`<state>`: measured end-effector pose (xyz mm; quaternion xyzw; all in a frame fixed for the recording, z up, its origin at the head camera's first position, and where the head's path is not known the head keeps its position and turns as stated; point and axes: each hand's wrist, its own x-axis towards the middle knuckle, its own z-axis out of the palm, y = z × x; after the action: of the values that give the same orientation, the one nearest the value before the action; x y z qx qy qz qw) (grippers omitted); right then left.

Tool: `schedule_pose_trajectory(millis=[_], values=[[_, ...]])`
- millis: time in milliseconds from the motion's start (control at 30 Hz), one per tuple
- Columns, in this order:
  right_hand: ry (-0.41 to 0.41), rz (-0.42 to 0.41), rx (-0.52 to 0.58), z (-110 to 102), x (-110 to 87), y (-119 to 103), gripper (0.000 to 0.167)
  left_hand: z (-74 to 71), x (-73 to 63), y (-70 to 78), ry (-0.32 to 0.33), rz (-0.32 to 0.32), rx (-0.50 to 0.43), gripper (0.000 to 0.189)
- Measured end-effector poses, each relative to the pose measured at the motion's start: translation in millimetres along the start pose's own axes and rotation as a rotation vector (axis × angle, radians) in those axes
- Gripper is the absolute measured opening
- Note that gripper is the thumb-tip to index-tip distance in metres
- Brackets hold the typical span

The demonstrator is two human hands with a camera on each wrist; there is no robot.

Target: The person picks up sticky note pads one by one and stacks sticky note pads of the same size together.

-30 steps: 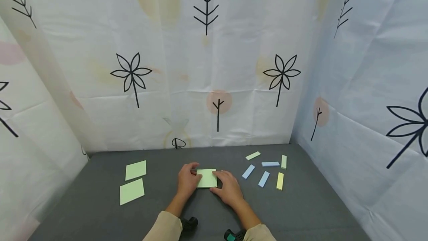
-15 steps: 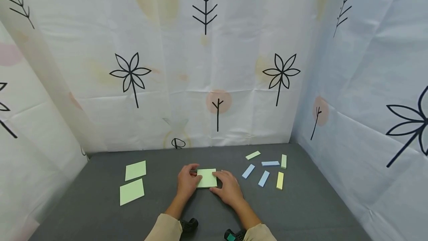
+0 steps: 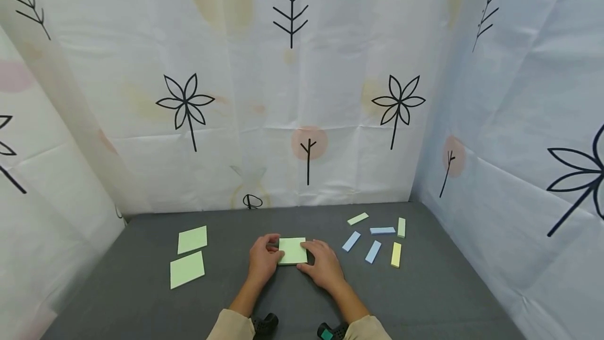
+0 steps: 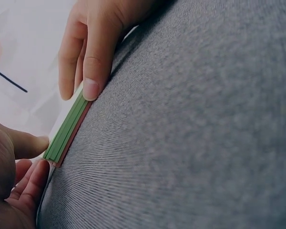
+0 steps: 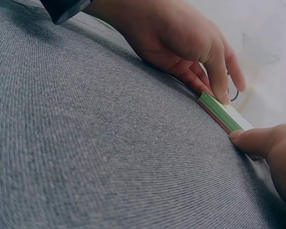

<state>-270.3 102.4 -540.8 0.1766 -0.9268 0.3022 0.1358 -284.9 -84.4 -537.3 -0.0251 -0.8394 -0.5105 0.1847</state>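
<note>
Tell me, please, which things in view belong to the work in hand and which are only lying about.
Belonging to the work:
stack of squares, green over a reddish bottom layer
left hand and right hand, both holding it

Probably only lying about (no hand on them):
two green squares
three blue strips
two pale green strips
yellow strip

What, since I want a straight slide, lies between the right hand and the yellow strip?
The head view shows two slanted blue strips between the right hand and the yellow strip.
</note>
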Motion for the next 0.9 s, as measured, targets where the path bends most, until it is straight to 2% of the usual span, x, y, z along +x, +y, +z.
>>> schedule_pose_trajectory(millis=[900], values=[[0.002,-0.006,-0.004,-0.7,0.4,-0.8,0.054,-1.8,-5.5,1.4,0.029,0.015,-0.007,0.040]])
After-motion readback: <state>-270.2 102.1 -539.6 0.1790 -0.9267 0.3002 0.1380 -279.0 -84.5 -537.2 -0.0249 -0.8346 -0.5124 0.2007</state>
